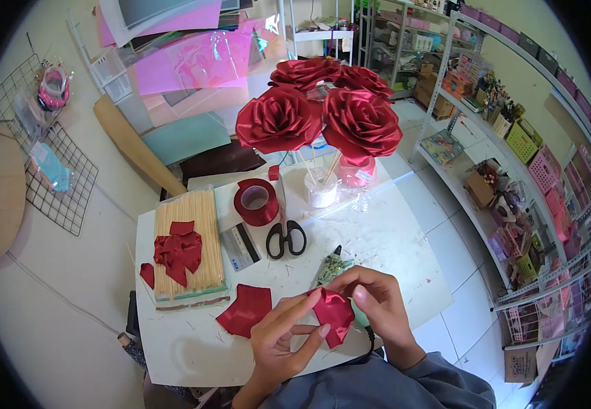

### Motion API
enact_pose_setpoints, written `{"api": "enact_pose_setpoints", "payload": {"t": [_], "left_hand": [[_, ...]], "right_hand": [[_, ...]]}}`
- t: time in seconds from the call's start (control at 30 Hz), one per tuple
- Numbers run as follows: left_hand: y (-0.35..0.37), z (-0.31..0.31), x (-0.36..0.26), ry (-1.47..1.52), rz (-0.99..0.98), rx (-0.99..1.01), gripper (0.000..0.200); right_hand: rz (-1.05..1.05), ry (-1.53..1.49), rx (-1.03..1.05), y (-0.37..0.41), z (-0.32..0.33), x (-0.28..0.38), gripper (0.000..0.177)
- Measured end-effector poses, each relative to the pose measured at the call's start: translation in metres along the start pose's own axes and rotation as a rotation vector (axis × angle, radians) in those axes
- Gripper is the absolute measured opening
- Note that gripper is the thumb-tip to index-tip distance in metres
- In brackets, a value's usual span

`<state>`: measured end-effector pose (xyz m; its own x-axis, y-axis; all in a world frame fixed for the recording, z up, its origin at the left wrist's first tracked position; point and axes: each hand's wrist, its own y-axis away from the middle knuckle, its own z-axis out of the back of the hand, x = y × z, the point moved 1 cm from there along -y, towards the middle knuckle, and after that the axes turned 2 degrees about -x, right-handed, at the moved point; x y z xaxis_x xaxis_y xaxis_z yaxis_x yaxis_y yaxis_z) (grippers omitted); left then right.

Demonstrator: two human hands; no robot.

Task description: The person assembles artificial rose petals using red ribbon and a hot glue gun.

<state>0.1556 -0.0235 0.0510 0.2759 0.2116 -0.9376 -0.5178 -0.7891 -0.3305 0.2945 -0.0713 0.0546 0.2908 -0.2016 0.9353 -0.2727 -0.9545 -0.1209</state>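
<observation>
Red satin gleams on the petal-shaped piece (336,320) held up between two hands, nearer the person than the black-handled scissors (284,233) and a little to their right. The left hand (284,334) pinches the left side of this piece, thumb on its front. The right hand (380,307) has its fingers bent at the upper edge with the thumb close by; whether that grip closes on the cloth I cannot tell. Partly hidden by the right hand, a green tool (362,316) with a black cord lies to the right of the scissors and closer to the person. A loose red piece (246,311) lies flat on the white table (404,252), left of the scissors and nearer the person. Just left of the scissors is a grey and black card (241,247), and farther left a bundle of thin wooden sticks (208,269) bears a small pile of red pieces (178,251). Beyond the scissors stands a roll of red ribbon (257,217); beyond them to the right, four large red roses (280,119) rise on sticks from a white pot (320,196). Well past the scissors, farther right, metal shelves (472,163) hold baskets and boxes.
</observation>
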Motion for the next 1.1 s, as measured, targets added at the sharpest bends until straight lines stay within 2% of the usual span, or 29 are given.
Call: {"api": "enact_pose_setpoints", "payload": {"t": [0.3, 0.63, 0.77, 0.93, 1.1], "left_hand": [[-0.002, 0.001, 0.0, -0.13, -0.051, 0.032, 0.047], [-0.002, 0.001, -0.001, -0.082, -0.002, 0.04, 0.049], [-0.002, 0.002, -0.001, -0.086, -0.009, 0.038, 0.048], [-0.002, 0.002, -0.001, -0.113, -0.022, 0.019, 0.048], [-0.002, 0.001, -0.001, -0.13, -0.026, 0.034, 0.048]], "right_hand": [[-0.05, 0.09, -0.066, 0.0, -0.011, -0.005, 0.012], [-0.031, 0.114, -0.104, 0.001, -0.012, -0.008, 0.013], [-0.036, 0.156, -0.087, 0.002, -0.01, -0.006, 0.013], [-0.062, -0.023, -0.081, 0.002, -0.006, -0.005, 0.015], [-0.013, 0.084, -0.061, 0.001, -0.006, -0.006, 0.012]]}}
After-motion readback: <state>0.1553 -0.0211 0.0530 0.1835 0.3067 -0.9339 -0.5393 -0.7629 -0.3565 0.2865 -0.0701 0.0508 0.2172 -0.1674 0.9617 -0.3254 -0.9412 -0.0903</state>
